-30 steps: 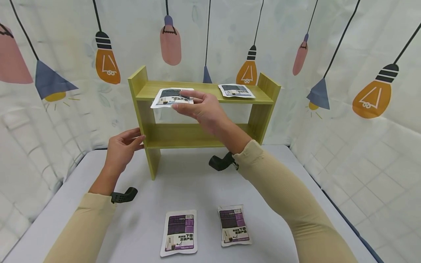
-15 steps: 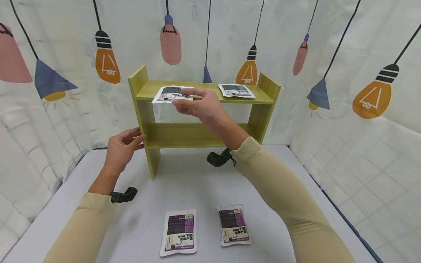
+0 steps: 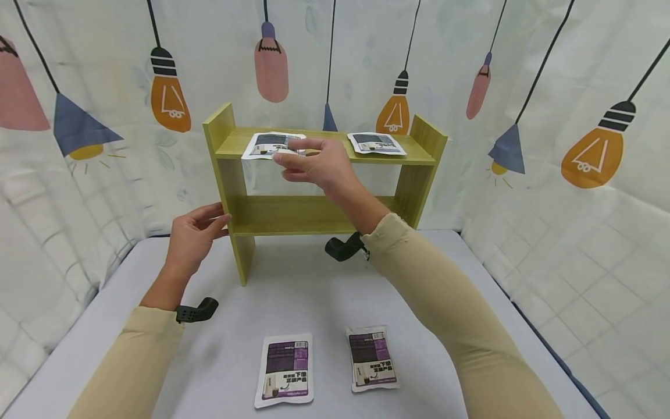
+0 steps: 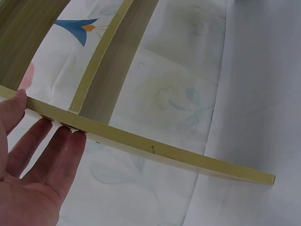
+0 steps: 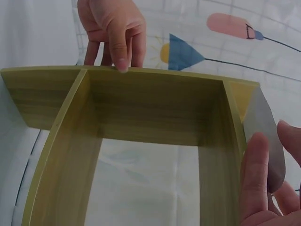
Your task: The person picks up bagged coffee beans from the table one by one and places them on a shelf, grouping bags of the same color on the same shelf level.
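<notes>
My left hand (image 3: 195, 237) holds the left side panel of a yellow-green wooden shelf (image 3: 293, 216). In the left wrist view the thumb (image 4: 14, 108) is at the panel's front edge and the fingertips are against its outer face. My right hand (image 3: 327, 166) pinches the right end of a flat white packet (image 3: 269, 144) with a dark printed label. That packet lies flat over the left part of the top board, and the right wrist view shows the packet's grey underside (image 5: 265, 136) close to the board. A second packet (image 3: 376, 143) rests at the top board's right.
Two more packets with purple labels, a left one (image 3: 285, 371) and a right one (image 3: 373, 358), lie on the white table (image 3: 220, 366) in front of the shelf. Behind stands a curtain (image 3: 345, 58) printed with hanging lamps. Each wrist wears a black camera mount (image 3: 198, 311).
My right hand has moved slightly up and back with the packet, which has come closer onto the top board. My left hand and the other packets have stayed put.
</notes>
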The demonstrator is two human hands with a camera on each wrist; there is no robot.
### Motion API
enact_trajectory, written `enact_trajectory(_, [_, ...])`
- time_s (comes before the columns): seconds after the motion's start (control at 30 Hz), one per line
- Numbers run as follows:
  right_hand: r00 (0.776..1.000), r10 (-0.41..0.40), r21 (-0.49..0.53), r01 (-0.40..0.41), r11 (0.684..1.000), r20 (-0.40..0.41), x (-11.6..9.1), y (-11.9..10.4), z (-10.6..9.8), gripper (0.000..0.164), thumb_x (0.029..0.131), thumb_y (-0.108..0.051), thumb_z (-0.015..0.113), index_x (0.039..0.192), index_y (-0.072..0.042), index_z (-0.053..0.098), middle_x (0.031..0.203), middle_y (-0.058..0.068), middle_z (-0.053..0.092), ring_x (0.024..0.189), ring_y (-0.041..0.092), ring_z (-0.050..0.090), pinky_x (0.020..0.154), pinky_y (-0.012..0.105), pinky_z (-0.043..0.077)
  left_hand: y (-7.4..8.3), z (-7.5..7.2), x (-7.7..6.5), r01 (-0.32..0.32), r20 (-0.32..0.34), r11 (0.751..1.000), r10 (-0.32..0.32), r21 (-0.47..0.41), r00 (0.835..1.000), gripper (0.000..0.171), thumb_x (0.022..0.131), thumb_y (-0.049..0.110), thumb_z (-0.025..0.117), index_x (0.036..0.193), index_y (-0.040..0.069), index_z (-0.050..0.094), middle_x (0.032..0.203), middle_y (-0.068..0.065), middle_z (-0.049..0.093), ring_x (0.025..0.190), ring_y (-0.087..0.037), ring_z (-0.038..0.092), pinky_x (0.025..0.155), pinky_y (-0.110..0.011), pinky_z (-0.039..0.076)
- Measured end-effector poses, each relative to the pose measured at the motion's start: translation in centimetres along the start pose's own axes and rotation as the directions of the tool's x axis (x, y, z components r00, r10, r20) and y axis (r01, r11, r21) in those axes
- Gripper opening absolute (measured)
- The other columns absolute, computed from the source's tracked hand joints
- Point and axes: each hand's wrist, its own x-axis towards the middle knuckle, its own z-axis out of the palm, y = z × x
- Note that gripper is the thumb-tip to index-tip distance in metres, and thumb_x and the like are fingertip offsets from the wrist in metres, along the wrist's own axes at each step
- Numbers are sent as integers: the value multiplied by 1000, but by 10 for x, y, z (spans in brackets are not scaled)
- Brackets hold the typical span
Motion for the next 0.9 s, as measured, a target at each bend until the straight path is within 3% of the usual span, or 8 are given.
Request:
enact_trajectory(0.13, [1000,-14,-29,14,999,-13,0,0,2,44,81,-15,87,121,-5,73,107,13,76,83,26,79,81,30,65,0,0,1,8,1,1000,-8,-17,1000,54,98,32,70,145,10,59,132,5,65,103,8,66,82,-16,61])
enact_trajectory(0.43, [999,-3,-42,1,999,-40,0,-3,4,43,79,-14,89,118,-5,73,101,16,78,80,26,79,79,31,66,0,1,1,11,-4,1000,-11,-21,1000,53,97,30,70,144,9,59,130,7,66,102,9,66,82,-17,61])
enact_trajectory(0.6, [999,8,-74,-12,997,-54,3,-3,4,44,79,-17,89,119,-8,73,105,19,78,77,25,78,75,34,66,-1,0,1,15,-6,1000,-15,-12,1000,53,98,31,70,145,10,59,134,2,66,102,9,66,82,-16,61])
enact_trajectory(0.9, [996,-31,-169,16,986,-86,7,-1,5,46,81,-25,88,122,-12,73,87,15,77,75,28,78,69,38,66,-1,1,1,4,-7,1000,-4,-7,1000,52,98,29,70,145,10,59,139,-8,64,102,9,65,81,-15,60])
